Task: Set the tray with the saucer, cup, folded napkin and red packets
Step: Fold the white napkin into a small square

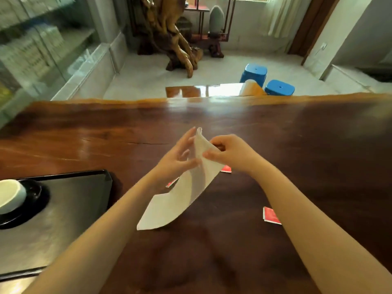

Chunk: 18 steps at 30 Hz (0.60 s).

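Note:
A white napkin (182, 196) hangs above the wooden table, curling down from its top edge. My right hand (229, 151) pinches that top edge. My left hand (178, 158) touches the napkin's left side with fingers spread. A black tray (84, 200) lies at the left, with a white cup (10, 196) standing on a black saucer (36, 200) in it. Three red packets lie on the table: one (226, 169) under my right wrist, one (172, 182) partly hidden behind the napkin, one (270, 215) beside my right forearm.
The dark wooden table (297, 145) stretches wide to the right and back. Beyond its far edge stand two blue stools (253, 73), a smaller glossy table (191, 90) and a carved root sculpture (176, 39).

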Tool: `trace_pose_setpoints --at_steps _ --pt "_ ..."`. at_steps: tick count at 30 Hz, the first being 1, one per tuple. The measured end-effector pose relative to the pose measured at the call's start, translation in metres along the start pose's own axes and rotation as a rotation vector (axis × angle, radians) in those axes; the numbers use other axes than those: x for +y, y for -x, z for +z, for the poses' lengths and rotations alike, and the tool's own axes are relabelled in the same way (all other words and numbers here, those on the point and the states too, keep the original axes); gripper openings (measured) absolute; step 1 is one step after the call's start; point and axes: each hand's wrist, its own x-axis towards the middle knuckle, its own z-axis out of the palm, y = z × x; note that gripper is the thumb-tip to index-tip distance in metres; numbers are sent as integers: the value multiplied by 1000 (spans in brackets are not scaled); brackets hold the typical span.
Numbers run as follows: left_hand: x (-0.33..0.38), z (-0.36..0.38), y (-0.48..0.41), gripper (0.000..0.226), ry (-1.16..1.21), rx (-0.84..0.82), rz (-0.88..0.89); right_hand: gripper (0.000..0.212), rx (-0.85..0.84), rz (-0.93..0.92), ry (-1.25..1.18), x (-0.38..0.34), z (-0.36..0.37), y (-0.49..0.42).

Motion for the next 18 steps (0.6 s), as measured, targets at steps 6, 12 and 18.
trace_pose_setpoints --at_steps 6,12,18 --pt "76 -36 7 71 -79 -21 85 18 60 -184 62 -62 -48 12" --pt "87 -34 11 47 -33 -144 5 21 82 -223 100 -92 -72 17" --pt "122 -28 -7 27 -55 89 107 24 126 -111 109 -90 -95 9"
